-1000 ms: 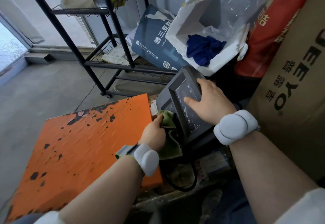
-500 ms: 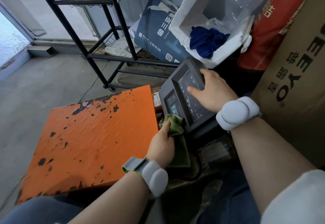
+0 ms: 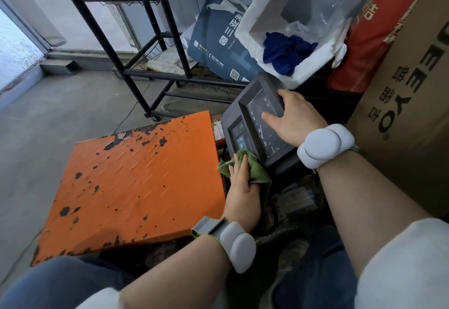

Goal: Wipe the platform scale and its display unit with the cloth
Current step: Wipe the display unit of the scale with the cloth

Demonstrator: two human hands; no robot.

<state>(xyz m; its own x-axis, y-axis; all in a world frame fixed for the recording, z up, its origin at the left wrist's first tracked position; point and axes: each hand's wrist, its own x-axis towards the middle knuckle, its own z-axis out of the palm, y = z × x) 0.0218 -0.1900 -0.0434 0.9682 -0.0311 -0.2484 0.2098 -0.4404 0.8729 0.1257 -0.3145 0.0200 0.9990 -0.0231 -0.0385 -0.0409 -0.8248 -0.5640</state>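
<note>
Concrete floor (image 3: 60, 119), grey and bare, carries everything around you: a black metal wire rack (image 3: 136, 48) stands at the far side, with a dark blue printed bag (image 3: 216, 44) and a broken white foam box (image 3: 289, 29) holding a crumpled blue cloth (image 3: 286, 51) beside it. A brown cardboard carton (image 3: 413, 104) and a red sack (image 3: 379, 24) close off your right.

The orange steel platform scale (image 3: 136, 177), its paint chipped to dark patches, lies flat on the floor in front of your knees, one corner turned toward the rack. Its dark grey display unit (image 3: 255, 126) sits just beside the platform's right edge, screen tilted up toward you, long axis running away from you.

Your right hand (image 3: 294, 119) rests on the far right side of the display, fingers curled over its edge and thumb on the screen. Your left hand (image 3: 243, 187) grips the green terry cloth (image 3: 255, 166) and presses it against the display's near left corner, between the unit and the platform.
</note>
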